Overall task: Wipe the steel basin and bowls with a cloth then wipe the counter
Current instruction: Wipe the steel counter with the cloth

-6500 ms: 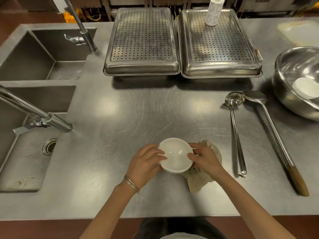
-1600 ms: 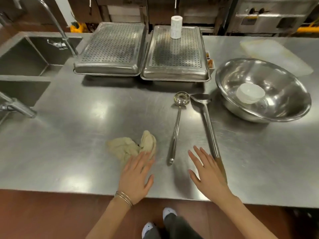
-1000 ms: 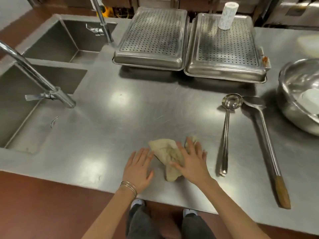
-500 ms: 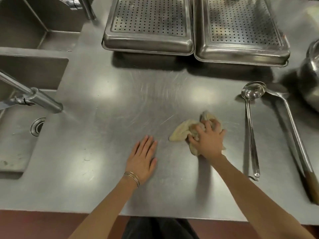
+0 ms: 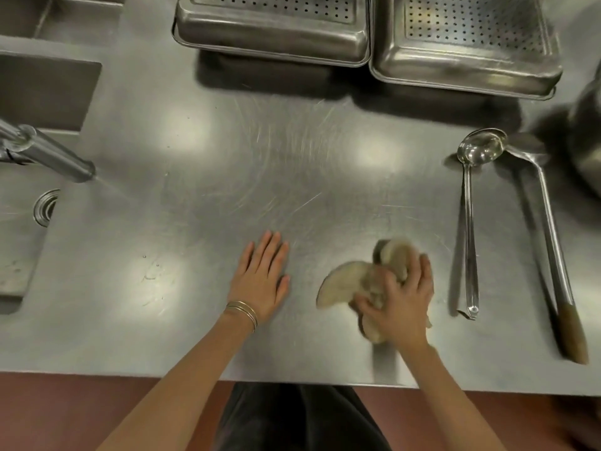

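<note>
A crumpled beige cloth (image 5: 338, 281) lies on the steel counter (image 5: 292, 177), blurred with motion. My right hand (image 5: 398, 297) lies on top of it with its fingers curled into the fabric, close to the front edge. My left hand (image 5: 261, 279) rests flat on the counter a little to the left, fingers straight, touching nothing else. Only the dark rim of the big steel basin (image 5: 587, 135) shows at the right edge; its inside and the bowls are out of view.
A ladle (image 5: 470, 216) and a long spatula with a wooden grip (image 5: 549, 242) lie right of the cloth. Two perforated steel trays (image 5: 273, 30) (image 5: 465, 43) stand at the back. Sinks with a tap (image 5: 48, 154) are on the left.
My right hand has dragged the cloth nearer to the front edge. My left hand stays flat in place. The view has tilted down, and the basin has almost left the frame.
</note>
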Tool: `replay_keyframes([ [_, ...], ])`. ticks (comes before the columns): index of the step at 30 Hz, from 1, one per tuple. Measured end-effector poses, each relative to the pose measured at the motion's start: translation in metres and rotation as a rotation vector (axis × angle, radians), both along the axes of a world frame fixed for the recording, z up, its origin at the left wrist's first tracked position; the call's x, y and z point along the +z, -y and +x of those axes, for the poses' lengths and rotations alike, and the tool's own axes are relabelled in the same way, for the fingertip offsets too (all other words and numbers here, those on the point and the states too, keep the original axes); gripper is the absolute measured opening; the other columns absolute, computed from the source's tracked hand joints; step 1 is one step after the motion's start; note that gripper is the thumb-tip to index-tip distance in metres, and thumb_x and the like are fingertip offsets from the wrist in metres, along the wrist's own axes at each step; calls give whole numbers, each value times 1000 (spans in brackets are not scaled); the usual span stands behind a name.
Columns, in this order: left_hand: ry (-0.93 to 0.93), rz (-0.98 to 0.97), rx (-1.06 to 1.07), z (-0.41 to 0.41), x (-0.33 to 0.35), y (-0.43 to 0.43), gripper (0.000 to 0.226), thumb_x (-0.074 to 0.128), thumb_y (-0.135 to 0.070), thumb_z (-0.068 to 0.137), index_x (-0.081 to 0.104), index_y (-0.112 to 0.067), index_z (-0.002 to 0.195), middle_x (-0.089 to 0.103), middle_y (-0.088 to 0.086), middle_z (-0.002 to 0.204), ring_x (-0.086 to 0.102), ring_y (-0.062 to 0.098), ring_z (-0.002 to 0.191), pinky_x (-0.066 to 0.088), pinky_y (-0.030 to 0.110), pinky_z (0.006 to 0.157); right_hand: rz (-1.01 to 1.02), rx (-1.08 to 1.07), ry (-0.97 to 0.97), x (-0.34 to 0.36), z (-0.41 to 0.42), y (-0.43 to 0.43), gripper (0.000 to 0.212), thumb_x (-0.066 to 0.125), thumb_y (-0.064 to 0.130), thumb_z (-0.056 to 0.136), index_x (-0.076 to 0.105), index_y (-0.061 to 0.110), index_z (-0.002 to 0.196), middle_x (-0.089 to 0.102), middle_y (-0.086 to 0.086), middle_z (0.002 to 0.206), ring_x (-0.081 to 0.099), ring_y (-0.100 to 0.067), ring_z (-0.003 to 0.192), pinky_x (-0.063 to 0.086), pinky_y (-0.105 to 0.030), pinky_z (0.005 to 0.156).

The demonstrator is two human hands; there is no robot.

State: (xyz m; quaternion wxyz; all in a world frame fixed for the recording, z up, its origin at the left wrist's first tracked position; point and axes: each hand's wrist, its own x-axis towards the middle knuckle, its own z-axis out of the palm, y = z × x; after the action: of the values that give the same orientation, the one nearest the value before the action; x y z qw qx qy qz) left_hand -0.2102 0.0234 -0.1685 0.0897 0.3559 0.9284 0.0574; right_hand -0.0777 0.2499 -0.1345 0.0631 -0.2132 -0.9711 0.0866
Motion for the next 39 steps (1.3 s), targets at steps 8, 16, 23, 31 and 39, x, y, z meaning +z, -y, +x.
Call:
replay_keyframes([
  [8, -13, 14, -8, -1, 1, 2, 60, 26, -37, 92, 28, -8, 144, 24, 12, 152, 13, 24, 142, 8, 43, 115, -50, -63, 24, 1, -39, 16, 51, 53, 45, 67, 61, 18, 109, 43, -16, 135, 38, -44, 122, 42, -53, 86],
  [16, -25, 54, -25, 35, 11, -21, 58, 25, -37, 94, 27, -7, 144, 24, 11, 152, 14, 26, 142, 9, 47, 113, -29, -88, 55, 5, 70, -38, 41, 50, 45, 72, 53, 25, 107, 44, -21, 136, 33, -47, 125, 40, -60, 91],
  [23, -1, 6, -36, 51, 2, -30, 59, 22, -40, 95, 23, -7, 144, 22, 11, 153, 13, 25, 142, 9, 47, 114, -63, -201, 58, 9, 48, -64, 47, 46, 45, 67, 60, 19, 103, 42, -17, 138, 29, -42, 127, 38, -60, 92],
  [31, 44, 18, -30, 52, 5, -29, 60, 9, -42, 98, 24, -7, 144, 22, 10, 153, 14, 26, 142, 10, 47, 114, -60, -131, 53, 4, 83, 1, 52, 49, 66, 77, 63, 18, 90, 45, -14, 135, 35, -42, 124, 40, -55, 87],
  [39, 30, 14, -21, 52, 4, -32, 60, 10, -43, 98, 22, -9, 145, 20, 9, 154, 12, 24, 142, 9, 46, 114, -91, -272, 95, 9, -34, -98, 63, 45, 64, 71, 56, 24, 119, 40, 1, 145, 27, -34, 130, 34, -51, 97],
])
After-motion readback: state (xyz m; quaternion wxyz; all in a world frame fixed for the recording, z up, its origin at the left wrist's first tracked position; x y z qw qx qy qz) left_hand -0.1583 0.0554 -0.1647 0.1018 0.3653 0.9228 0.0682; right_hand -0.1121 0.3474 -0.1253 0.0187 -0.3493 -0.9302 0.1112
